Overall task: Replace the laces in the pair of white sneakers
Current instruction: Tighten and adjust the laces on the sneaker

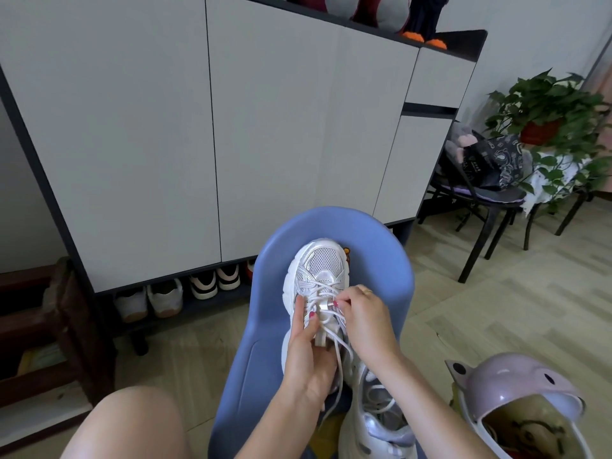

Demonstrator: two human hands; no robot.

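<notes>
The sneaker lies lengthwise away from both hands, toe pointing forward, the left hand gripping its tongue, the right hand pinching the lace just beside

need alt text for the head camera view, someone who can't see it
Seen from above, a person's left hand steadies a white sneaker on a blue stool while the right hand pinches its white lace near the eyelets. The second sneaker lies by the stool's near end, beside a pink helmet; a grey shoe cabinet stands behind.
</notes>
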